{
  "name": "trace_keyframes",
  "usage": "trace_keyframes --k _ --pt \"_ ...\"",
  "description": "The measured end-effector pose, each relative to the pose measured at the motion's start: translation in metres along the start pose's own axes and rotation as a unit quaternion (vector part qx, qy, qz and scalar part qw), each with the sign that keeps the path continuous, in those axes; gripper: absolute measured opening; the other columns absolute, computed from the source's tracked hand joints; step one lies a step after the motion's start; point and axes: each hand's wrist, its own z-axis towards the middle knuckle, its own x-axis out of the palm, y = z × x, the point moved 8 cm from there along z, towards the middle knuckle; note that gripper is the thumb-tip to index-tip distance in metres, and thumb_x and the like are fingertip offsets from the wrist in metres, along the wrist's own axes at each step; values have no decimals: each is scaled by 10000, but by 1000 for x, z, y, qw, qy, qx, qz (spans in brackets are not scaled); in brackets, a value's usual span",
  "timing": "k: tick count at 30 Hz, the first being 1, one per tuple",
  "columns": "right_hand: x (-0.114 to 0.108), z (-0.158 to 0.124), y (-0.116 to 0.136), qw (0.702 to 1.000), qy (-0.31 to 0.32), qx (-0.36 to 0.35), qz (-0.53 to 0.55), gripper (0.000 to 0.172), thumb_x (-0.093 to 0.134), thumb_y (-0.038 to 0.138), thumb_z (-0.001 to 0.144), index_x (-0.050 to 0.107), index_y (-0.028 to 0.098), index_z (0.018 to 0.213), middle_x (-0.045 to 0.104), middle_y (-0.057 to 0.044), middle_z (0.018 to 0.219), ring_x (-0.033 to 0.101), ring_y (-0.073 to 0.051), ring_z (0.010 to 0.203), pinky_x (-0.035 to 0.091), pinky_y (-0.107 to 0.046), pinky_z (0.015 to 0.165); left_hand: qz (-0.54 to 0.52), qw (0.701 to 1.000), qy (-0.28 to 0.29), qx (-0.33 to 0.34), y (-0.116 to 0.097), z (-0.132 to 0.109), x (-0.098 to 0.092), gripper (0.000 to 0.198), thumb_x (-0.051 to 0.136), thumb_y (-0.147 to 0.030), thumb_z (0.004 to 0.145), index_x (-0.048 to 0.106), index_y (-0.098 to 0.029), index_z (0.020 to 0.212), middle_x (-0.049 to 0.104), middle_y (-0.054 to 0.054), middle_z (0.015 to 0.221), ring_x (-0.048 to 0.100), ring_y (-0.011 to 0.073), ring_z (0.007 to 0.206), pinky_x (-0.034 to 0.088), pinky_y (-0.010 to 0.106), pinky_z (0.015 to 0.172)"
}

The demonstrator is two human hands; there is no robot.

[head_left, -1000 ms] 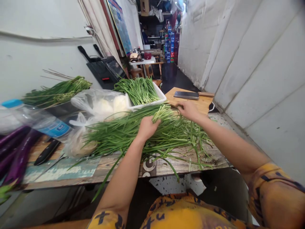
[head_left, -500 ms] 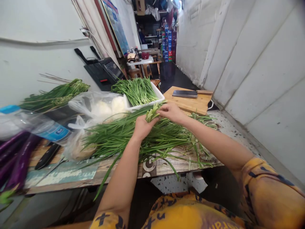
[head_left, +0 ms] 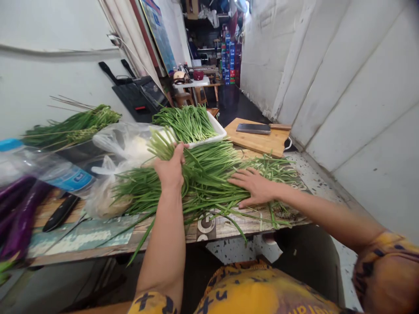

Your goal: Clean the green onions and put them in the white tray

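Note:
A bunch of garlic chives (head_left: 161, 143) is gripped in my left hand (head_left: 170, 171), its pale cut ends pointing up and to the left. Long green leaves hang from it to the right, over the loose chives (head_left: 209, 196) spread on the table. My right hand (head_left: 253, 186) lies with its fingers apart on the right part of this pile, touching the stalks. Behind the pile stands a white tray (head_left: 220, 127) filled with neatly laid chives (head_left: 186, 123). Short trimmings and stray bits (head_left: 273, 168) are scattered to the right.
A cleaver (head_left: 253, 128) rests on a wooden cutting board (head_left: 258, 141) at the back right. Plastic bags (head_left: 109, 194), a large water bottle (head_left: 62, 172), a black-handled knife (head_left: 60, 213) and purple eggplants (head_left: 24, 222) sit at left. The table's front edge (head_left: 108, 246) is near my body.
My left hand has moved left with its bunch of chives. My right hand has left the bunch's cut ends and come down, fingers spread, onto the pile.

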Motion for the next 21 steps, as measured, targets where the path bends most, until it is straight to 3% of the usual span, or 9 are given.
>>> trace_keyframes --k 4,7,9,15,19,21 --pt "15 -13 10 995 -40 -36 -88 547 439 517 943 488 206 1391 524 -158 1377 427 -313 1243 269 -503 1026 3 996 -89 17 -14 6 -15 285 715 -352 661 548 -149 772 669 6 714 410 44 419 326 220 418" --pt "16 -12 12 991 -53 -56 -107 478 432 470 958 528 199 1340 555 -150 1325 458 -285 1183 296 -460 983 -8 991 -126 37 -30 7 -23 222 680 -315 679 536 -157 739 666 6 707 374 42 391 302 233 403" --pt "15 -15 14 990 -59 -64 -115 466 435 445 961 521 194 1343 557 -150 1319 459 -280 1184 293 -458 985 -10 992 -113 58 -40 7 -22 200 678 -297 677 533 -166 719 665 4 688 377 49 386 293 239 400" --pt "8 -29 16 993 -48 -68 -87 536 460 438 946 442 181 1415 524 -182 1348 476 -278 1179 311 -448 971 15 994 -34 102 -56 -2 -5 219 710 -297 663 572 -147 743 630 -15 640 452 65 434 343 237 417" --pt "-11 -9 13 998 -68 -2 -16 685 466 543 903 392 132 1445 430 -214 1438 421 -297 1284 245 -482 1053 -22 986 -45 161 -81 3 1 245 719 -281 638 555 -131 743 635 -10 654 503 72 459 346 227 395" --pt "-8 6 17 998 -47 28 -1 857 465 670 845 328 113 1482 413 -228 1449 382 -328 1319 225 -499 1071 -34 979 -42 194 -97 10 7 262 722 -290 638 538 -135 742 641 -5 676 533 80 479 347 224 386"
